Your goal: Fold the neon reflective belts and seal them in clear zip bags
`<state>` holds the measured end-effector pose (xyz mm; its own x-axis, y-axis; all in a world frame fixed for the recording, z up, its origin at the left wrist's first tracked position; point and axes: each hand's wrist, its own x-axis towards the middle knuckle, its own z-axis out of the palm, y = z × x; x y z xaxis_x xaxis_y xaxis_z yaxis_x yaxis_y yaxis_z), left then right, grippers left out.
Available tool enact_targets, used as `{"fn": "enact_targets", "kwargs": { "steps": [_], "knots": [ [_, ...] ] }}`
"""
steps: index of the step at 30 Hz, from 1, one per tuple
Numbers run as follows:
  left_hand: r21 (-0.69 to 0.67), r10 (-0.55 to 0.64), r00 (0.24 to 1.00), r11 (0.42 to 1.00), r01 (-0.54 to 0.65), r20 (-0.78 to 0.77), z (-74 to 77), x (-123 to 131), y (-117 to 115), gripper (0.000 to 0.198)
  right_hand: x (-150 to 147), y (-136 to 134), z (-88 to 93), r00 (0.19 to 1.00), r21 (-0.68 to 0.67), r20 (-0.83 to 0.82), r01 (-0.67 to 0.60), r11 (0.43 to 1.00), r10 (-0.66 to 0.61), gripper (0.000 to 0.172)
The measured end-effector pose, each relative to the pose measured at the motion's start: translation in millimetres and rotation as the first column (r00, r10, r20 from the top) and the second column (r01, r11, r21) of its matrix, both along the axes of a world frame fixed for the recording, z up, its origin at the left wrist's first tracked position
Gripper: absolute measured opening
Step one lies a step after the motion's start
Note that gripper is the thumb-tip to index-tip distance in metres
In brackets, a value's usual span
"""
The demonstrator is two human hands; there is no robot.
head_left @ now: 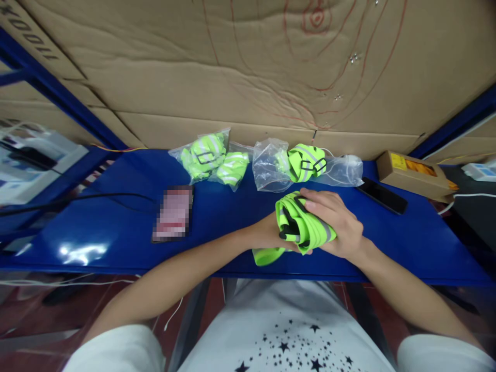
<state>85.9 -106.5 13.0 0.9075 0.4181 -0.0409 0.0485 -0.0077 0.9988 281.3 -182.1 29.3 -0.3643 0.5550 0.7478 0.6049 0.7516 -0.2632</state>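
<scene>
A neon yellow-green reflective strap (310, 232), with grey stripes and black parts, is rolled into a thick bundle above the front part of the table. My right hand (341, 222) is closed around the bundle's right side, its fingers lying over the top. From the left, my left hand (267, 232) grips the same bundle from beneath; most of its fingers are hidden behind the fabric. A loose loop of the yellow-green strap hangs below my left wrist, close to the table edge.
Behind my hands lie clear plastic bags (269, 165) with rolled yellow-green straps (205, 155). A pixelated phone-shaped item (173, 214) is to the left. At right are a black phone (382, 195) and a cardboard box (411, 175) on the blue table (127, 222). Cardboard (174, 67) stands behind.
</scene>
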Motion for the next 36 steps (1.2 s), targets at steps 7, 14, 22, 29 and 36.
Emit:
{"fn": "enact_targets", "kwargs": {
  "steps": [7,14,22,29,36],
  "knots": [
    [0.136,-0.044,0.996,0.989,0.054,-0.073,10.1,-4.1,12.3,0.042,-5.8,0.1,14.2,0.905,-0.37,-0.229,0.259,0.892,-0.358,0.059],
    [0.361,0.019,0.975,0.93,0.063,-0.22,14.4,-15.1,23.6,0.03,0.9,16.5,11.7,0.718,-0.761,-0.523,-0.152,0.63,-0.459,0.046],
    [0.429,-0.121,0.988,0.891,0.148,-0.091,6.8,-14.2,18.2,0.025,6.5,15.5,14.0,0.722,-0.797,-0.596,-0.476,0.373,-0.353,0.058],
    [0.352,-0.061,0.997,0.933,0.076,-0.054,10.7,-12.3,10.7,0.026,1.2,23.1,1.7,0.783,-0.631,-0.477,0.012,0.776,-0.4,0.045],
    [0.342,-0.006,0.998,0.939,0.026,-0.058,18.9,-13.1,10.1,0.023,-8.7,4.5,1.8,0.981,-0.445,0.011,0.18,0.877,-0.195,0.07]
  ]
}}
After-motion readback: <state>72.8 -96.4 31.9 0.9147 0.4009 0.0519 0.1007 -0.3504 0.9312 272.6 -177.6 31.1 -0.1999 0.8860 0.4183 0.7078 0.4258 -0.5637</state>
